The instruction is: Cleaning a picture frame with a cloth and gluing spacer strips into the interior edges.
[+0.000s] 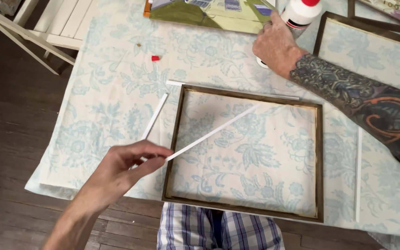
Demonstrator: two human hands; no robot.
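My left hand [126, 164] pinches one end of a thin white strip [214, 132] that slants up to the right over an empty dark wooden frame [319, 162]. The frame lies flat on a pale blue floral cloth [112, 88]. My right hand [276, 46], on a tattooed forearm, grips a white glue bottle with a red cap [301, 13] at the far side of the table, its base on the cloth.
More white strips lie on the cloth: one left of the frame [156, 115], one along its top [237, 90], one on the right [358, 176]. A second frame [322, 32], a painted picture [209, 14], a small red bit [155, 58] and a white chair [47, 32] are nearby.
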